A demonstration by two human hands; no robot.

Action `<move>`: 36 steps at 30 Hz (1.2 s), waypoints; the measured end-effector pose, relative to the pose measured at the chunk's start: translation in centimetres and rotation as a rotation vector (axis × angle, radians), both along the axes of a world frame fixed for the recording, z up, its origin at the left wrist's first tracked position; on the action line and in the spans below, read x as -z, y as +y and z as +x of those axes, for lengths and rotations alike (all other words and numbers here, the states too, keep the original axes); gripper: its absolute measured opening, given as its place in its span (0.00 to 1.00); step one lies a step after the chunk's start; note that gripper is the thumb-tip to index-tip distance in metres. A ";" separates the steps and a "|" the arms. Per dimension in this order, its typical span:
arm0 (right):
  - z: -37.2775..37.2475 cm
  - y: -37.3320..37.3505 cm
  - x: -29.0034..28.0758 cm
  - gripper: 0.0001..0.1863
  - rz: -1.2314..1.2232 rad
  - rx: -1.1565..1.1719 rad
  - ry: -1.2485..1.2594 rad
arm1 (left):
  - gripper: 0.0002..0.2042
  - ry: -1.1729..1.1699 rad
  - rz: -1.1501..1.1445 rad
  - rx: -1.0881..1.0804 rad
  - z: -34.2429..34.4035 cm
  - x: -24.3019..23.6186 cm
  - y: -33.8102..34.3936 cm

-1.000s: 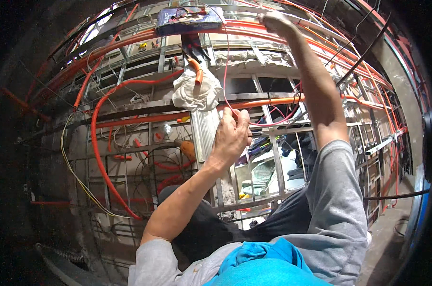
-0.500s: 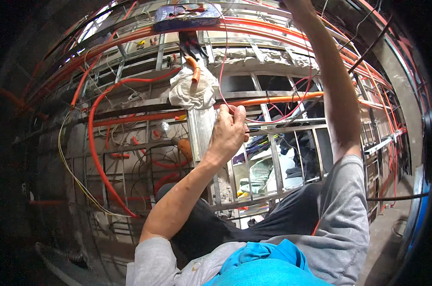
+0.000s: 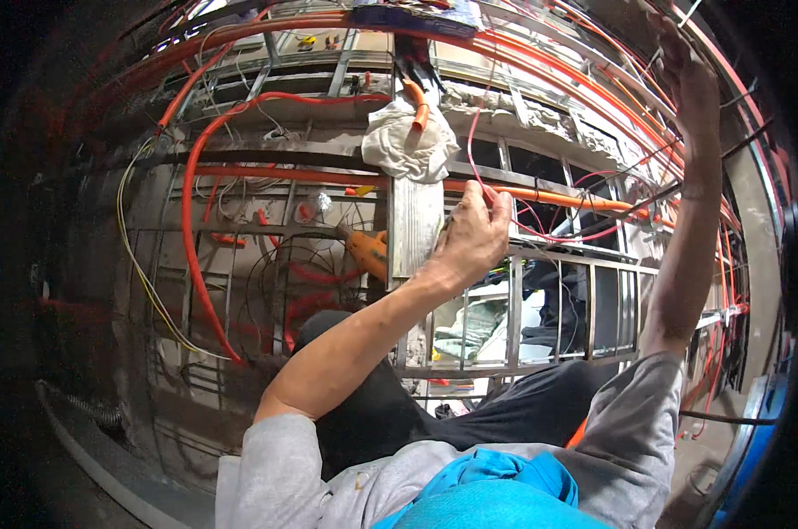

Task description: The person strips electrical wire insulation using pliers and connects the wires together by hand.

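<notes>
In the middle of the view, my left hand [image 3: 476, 236] is closed, thumb and fingers pinching a thin red wire [image 3: 472, 145]. The wire rises from the fingertips toward the orange pipes, and more red wire loops lie to the right of this hand. My right hand [image 3: 688, 84] is raised at the far upper right, in shadow. Its fingers look stretched out near the conduits, and I make out nothing held in them. Beside my left hand is a pale post [image 3: 416, 227], with a whitish cloth [image 3: 408, 145] and a short orange pipe piece [image 3: 419, 108] on it.
Orange conduits [image 3: 575, 70] cross the far side among metal framing [image 3: 513, 309]. A thick orange-red hose [image 3: 193, 220] curves at left beside yellow-white wires [image 3: 134, 256]. An orange power tool [image 3: 366, 251] is near the post. A blue-and-white package [image 3: 416, 19] stands at the far edge.
My view has shifted, so the post and cloth appear farther right. My right hand has come into view at the upper right. My left hand still pinches the red wire.
</notes>
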State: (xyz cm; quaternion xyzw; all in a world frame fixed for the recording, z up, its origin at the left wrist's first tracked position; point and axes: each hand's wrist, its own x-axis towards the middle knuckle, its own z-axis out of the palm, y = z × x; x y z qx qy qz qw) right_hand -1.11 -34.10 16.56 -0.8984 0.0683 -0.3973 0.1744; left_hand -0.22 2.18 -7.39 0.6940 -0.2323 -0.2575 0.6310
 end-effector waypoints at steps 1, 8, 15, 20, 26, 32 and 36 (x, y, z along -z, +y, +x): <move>-0.4 1.6 0.9 0.16 -0.380 0.042 -0.122 | 0.17 0.005 0.019 -0.004 0.2 0.1 0.4; -4.9 1.6 1.1 0.22 -0.569 0.113 0.032 | 0.16 -0.102 -0.010 -0.059 -0.1 0.9 -0.4; -10.4 8.0 2.2 0.23 0.707 -0.017 -0.178 | 0.16 -0.021 0.070 -0.011 0.0 -0.2 0.4; -15.0 3.1 0.2 0.24 0.940 -0.756 0.088 | 0.23 -0.020 0.073 0.060 0.0 -0.9 1.3; -14.8 5.7 -1.2 0.25 0.771 -0.300 -0.151 | 0.24 -0.014 0.019 0.083 0.0 -0.9 1.1; -14.1 14.6 4.6 0.23 0.877 -0.425 -0.198 | 0.23 -0.005 0.006 0.196 0.2 -2.7 2.6; -14.3 20.4 8.3 0.19 0.793 -0.403 -0.119 | 0.31 -0.111 -0.086 0.179 0.0 -3.7 2.8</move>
